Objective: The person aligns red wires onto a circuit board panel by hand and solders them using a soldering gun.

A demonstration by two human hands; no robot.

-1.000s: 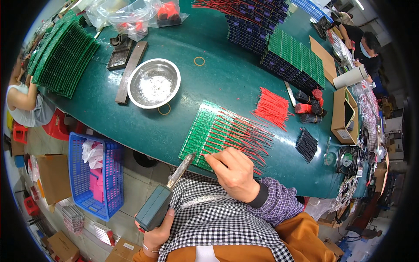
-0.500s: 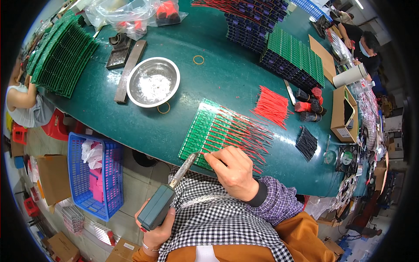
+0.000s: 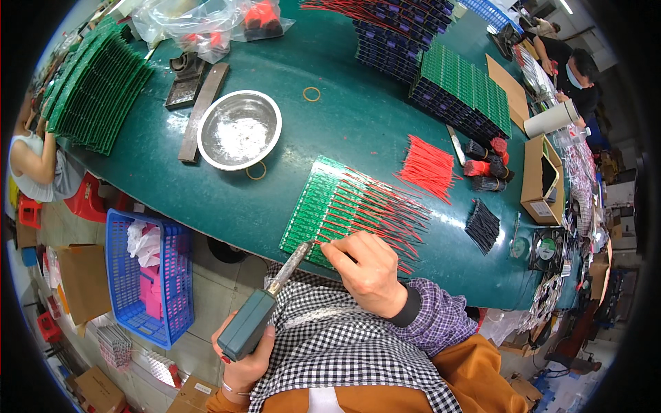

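Bare tabletop point(image 3: 358, 117) beyond steel bowl point(image 3: 239, 129)

Left hand point(image 3: 242, 358) gripping, right hand point(image 3: 368, 270) pinching

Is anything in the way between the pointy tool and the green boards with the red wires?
Nothing visible is. The soldering iron in the left hand has its tip right at the near edge of the green circuit boards, beside the right hand, which pinches a red wire there. No object lies between them.
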